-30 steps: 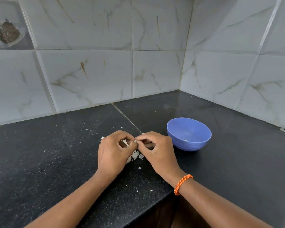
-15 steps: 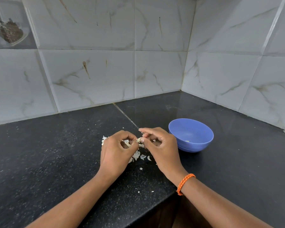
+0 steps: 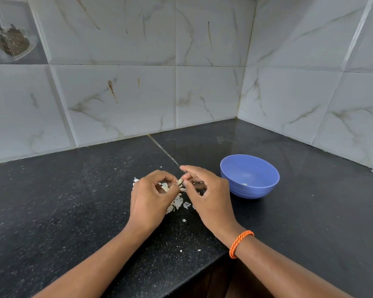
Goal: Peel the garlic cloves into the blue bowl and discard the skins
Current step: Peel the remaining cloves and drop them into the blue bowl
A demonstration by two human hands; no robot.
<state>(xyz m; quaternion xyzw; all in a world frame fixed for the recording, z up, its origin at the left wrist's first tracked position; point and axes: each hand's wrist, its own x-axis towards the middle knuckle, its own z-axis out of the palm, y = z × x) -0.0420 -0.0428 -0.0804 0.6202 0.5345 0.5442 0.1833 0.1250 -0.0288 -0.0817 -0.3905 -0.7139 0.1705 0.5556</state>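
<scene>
Left hand (image 3: 152, 195) pinches garlic clove (image 3: 179, 181); right hand (image 3: 205, 190) picks skin. Blue bowl (image 3: 249, 176) at 3 o'clock, just beside. Risk: clove slips into skin pile (image 3: 178, 203) at 6 o'clock; flakes drift into bowl.

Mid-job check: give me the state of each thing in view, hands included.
left hand: pinches the garlic clove
right hand: pinches the same clove
garlic clove: held between both hands, above the counter
skins: loose pile on the counter
blue bowl: upright, almost empty
counter: flecked with skin bits
</scene>
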